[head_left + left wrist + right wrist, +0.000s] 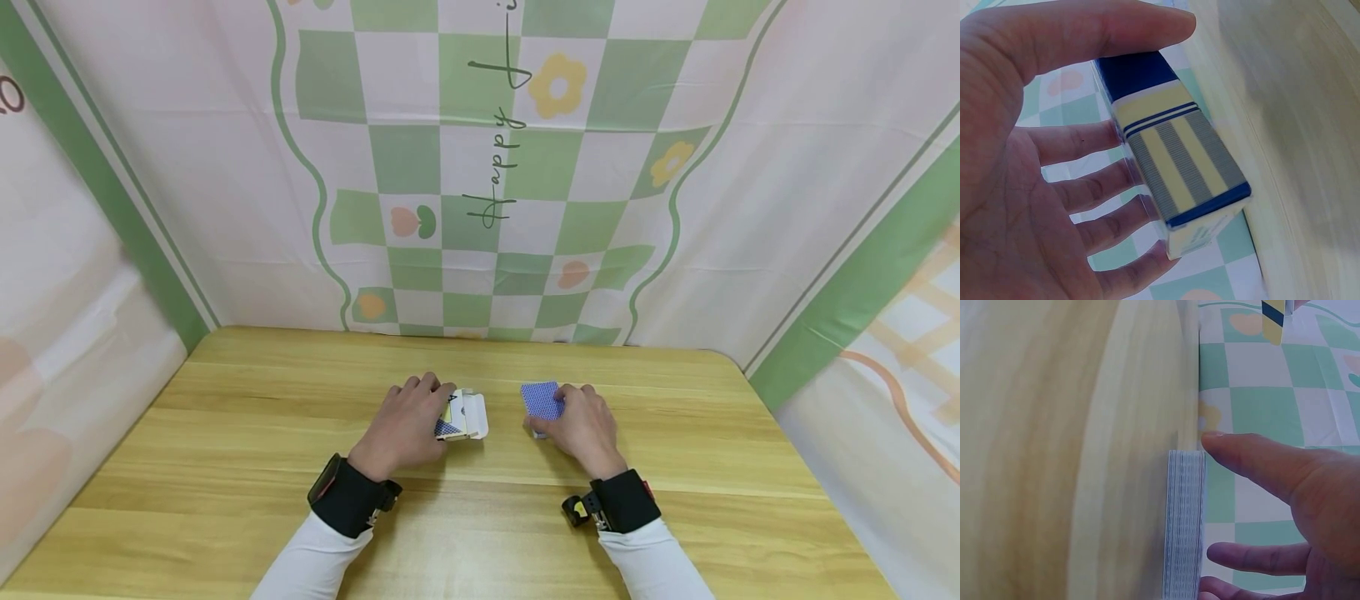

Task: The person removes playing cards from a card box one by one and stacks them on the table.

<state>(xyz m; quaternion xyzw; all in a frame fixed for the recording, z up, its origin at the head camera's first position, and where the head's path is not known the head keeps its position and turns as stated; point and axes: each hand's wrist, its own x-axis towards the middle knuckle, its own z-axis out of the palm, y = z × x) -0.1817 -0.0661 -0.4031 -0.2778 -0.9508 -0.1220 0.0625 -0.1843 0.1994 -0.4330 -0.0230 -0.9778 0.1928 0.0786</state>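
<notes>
Here I have the left hand [408, 421], just left of centre in the lower half of my head view, thumb and fingers gripping the card box [1175, 147], its white flap [477, 417] open toward the right. Over to the right of centre, the blue-backed deck [540, 400] lies on the wooden table [480, 525], and the right hand [585, 423] is right at it, fingers loosely apart; whether they touch, I can't tell. Green-checked cloth [468, 225] fills the upper middle.
</notes>
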